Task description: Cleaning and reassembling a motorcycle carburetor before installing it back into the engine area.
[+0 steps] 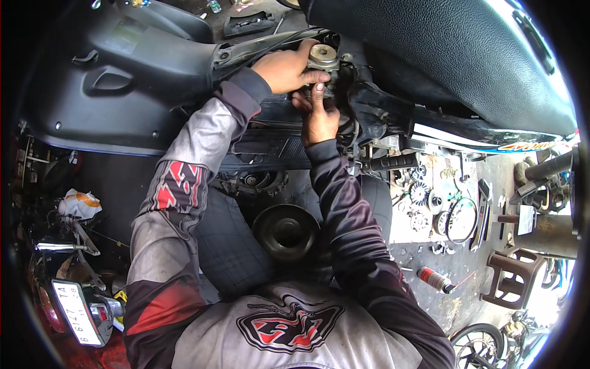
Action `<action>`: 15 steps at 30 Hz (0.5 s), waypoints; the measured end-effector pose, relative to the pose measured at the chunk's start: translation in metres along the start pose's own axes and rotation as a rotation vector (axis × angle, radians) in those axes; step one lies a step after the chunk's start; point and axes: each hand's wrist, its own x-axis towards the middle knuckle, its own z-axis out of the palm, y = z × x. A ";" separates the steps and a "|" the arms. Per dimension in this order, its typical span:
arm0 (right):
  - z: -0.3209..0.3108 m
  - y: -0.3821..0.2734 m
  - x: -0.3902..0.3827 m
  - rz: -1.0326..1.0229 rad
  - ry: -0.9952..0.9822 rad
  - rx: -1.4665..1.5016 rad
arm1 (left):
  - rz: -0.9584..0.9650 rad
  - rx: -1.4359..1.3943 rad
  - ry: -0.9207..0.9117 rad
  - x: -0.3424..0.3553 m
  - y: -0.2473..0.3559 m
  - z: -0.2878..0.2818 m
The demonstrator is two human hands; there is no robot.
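A metal engine part with a round, pale cap (pixel 324 54) stands in the opening of a scooter's body, in front of the seat. My left hand (pixel 284 69) is closed around its left side, with fingers behind and in front of the cap. Just below, my right hand (pixel 321 123) is closed, thumb pointing up against the lower part of the piece. What its curled fingers pinch is hidden. The two hands are nearly touching. A black cable (pixel 270 44) runs past the left hand.
The black seat (pixel 430 55) rises at the right, the dark leg shield panel (pixel 123 86) at the left. A dark round bowl (pixel 286 232) sits between my legs. On the right lie loose gears and rings (pixel 420 194), a red spray can (pixel 435 280) and a brown stool (pixel 513 277).
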 end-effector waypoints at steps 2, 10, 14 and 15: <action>0.004 0.002 0.000 0.036 0.042 0.000 | 0.160 -0.022 0.074 0.005 -0.009 0.000; -0.006 0.001 0.004 -0.053 -0.128 0.287 | 0.117 0.074 0.241 -0.004 0.000 0.023; 0.001 -0.012 -0.002 0.010 -0.032 0.192 | 0.150 0.043 0.149 0.008 -0.006 0.008; 0.004 -0.016 -0.005 0.049 0.034 0.121 | 0.157 -0.001 0.124 0.010 -0.007 0.008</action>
